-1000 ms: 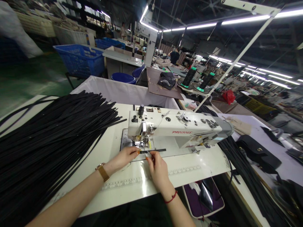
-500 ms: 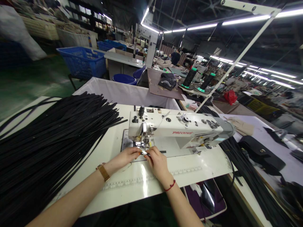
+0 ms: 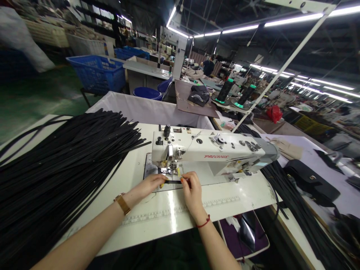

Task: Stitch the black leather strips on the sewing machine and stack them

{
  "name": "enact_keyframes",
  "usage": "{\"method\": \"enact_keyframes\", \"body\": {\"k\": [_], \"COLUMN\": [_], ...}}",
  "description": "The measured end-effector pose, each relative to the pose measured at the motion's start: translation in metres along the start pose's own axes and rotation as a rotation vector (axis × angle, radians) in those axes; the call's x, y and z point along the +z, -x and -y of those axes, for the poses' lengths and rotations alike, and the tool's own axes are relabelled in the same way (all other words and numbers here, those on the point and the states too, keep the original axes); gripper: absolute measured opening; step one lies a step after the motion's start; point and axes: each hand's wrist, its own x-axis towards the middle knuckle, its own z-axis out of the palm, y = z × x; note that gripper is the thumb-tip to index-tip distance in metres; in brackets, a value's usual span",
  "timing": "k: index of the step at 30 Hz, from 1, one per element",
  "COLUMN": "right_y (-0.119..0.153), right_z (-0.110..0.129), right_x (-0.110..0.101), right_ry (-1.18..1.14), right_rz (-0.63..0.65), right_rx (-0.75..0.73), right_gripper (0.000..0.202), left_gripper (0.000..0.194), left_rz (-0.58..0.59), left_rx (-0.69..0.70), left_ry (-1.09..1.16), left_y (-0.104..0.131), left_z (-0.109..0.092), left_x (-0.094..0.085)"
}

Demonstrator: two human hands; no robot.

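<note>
A short black strap (image 3: 173,182) stretches between my two hands, just in front of the presser foot of the white sewing machine (image 3: 194,152). My left hand (image 3: 152,184), with a gold watch on the wrist, pinches the strap's left end. At its other end my right hand (image 3: 192,189) has thumb and fingers closed on the strap. A red cord bracelet circles the right wrist. Both hands are over the machine's bed plate. A large pile of long black straps (image 3: 70,161) covers the table to the left.
A printed ruler scale (image 3: 157,216) runs along the front of the white table. Behind the machine are black thread cones (image 3: 225,92) and a white cloth-lined bin (image 3: 135,107). On the right side lie more black straps (image 3: 298,210) and a black bag (image 3: 312,182).
My right hand has slid to the right, away from the left hand, so more of the strap shows between them. The small shiny piece earlier between the fingertips no longer shows.
</note>
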Motion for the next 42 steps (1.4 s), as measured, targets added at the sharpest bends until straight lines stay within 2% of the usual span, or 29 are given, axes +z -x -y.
{"method": "enact_keyframes", "body": {"k": [2,4,7,10,14,16,18,21,23,25,28,31,35,42], "right_y": [0.004,0.009,0.015,0.02,0.027,0.035,0.047,0.072,0.091,0.108,0.13,0.142,0.15,0.153], "right_z": [-0.006,-0.014,-0.023,-0.023,-0.005,0.011,0.028,0.05,0.057,0.057,0.048,0.04,0.039,0.039], "right_x": [-0.009,-0.022,-0.039,-0.047,-0.047,-0.047,-0.049,-0.046,-0.037,-0.022,0.001,0.012,0.009,0.005], "right_ry": [0.019,0.037,-0.051,-0.168,-0.22,-0.218,-0.186,-0.063,0.097,0.282,0.419,0.445,0.462,0.488], "right_rz": [-0.088,-0.136,-0.121,-0.079,-0.082,-0.067,0.001,0.253,0.43,0.519,0.474,0.37,0.287,0.28], "right_rx": [0.081,0.173,0.303,0.346,0.331,0.286,0.152,-0.119,-0.233,-0.298,-0.333,-0.339,-0.409,-0.461], "right_gripper": [0.012,0.023,0.03,0.03,0.027,0.018,0.012,0.02,0.028,0.028,0.027,0.032,0.037,0.047], "left_gripper": [0.03,0.032,0.036,0.038,0.038,0.039,0.04,0.038,0.035,0.034,0.038,0.039,0.036,0.033], "left_rz": [0.007,0.026,0.073,0.11,0.13,0.144,0.127,-0.005,-0.088,-0.11,-0.118,-0.096,-0.026,-0.027], "left_rx": [-0.016,-0.019,0.017,0.083,0.159,0.18,0.192,0.242,0.315,0.387,0.446,0.482,0.549,0.659], "left_ry": [-0.007,-0.015,-0.034,-0.06,-0.104,-0.117,-0.131,-0.25,-0.431,-0.623,-0.818,-0.927,-0.997,-1.077], "left_y": [-0.001,0.0,0.002,0.005,0.009,0.013,0.019,0.034,0.046,0.058,0.069,0.074,0.077,0.081], "left_z": [0.003,0.004,0.0,-0.002,0.001,0.004,0.006,0.011,0.016,0.022,0.03,0.034,0.033,0.033], "left_x": [0.0,-0.001,0.0,0.002,0.001,-0.003,-0.01,-0.019,-0.021,-0.02,-0.013,-0.008,-0.006,-0.009]}}
